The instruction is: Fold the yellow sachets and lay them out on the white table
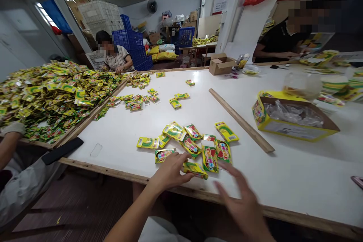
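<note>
Yellow packet (198, 171): nine-o'clock end pinched in my left hand (171, 168).
Packet edges (202, 176): best hold, I judge; likely light, slick, crushable.
Right hand (241, 196): spread, empty, four o'clock.
Loose packets (191, 146): twelve o'clock.
Packet heap (70, 87): ten o'clock.

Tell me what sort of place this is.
Probably a small packing workshop: a large heap of small yellow-green packets fills one side, people sit working at a shared white table, and blue plastic crates stand stacked behind.
</note>
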The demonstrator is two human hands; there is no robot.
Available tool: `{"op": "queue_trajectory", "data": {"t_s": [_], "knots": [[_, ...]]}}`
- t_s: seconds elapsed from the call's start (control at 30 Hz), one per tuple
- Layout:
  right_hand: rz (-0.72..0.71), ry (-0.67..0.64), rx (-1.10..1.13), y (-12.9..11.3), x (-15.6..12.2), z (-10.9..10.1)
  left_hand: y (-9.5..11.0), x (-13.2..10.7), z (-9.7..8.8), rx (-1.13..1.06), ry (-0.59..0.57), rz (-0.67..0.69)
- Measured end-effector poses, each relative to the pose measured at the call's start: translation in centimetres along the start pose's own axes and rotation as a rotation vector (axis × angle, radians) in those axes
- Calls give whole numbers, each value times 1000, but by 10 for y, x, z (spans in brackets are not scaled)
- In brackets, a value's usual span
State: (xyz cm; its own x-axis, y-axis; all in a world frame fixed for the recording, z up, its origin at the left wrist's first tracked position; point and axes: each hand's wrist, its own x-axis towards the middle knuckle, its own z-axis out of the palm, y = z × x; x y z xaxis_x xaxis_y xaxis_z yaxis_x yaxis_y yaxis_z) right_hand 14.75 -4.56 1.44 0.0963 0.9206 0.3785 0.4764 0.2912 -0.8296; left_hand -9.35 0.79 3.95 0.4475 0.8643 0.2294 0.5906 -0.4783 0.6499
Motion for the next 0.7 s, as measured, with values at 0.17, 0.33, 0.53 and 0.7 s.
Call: {"op": "queue_trajectory", "data": {"t_s": [0.17, 0.33, 0.53, 0.7], "knots": [[52, -236, 245, -7, 5, 80, 7, 3, 1, -335, 76, -139], [246, -228, 533, 10, 2, 92, -11, -8, 35, -667, 323, -247], [264, -101, 479, 20, 3, 88, -19, -14, 52, -697, 262, -256], [174, -194, 334, 24, 17, 79, -21, -9, 52, -648, 258, -263]]}}
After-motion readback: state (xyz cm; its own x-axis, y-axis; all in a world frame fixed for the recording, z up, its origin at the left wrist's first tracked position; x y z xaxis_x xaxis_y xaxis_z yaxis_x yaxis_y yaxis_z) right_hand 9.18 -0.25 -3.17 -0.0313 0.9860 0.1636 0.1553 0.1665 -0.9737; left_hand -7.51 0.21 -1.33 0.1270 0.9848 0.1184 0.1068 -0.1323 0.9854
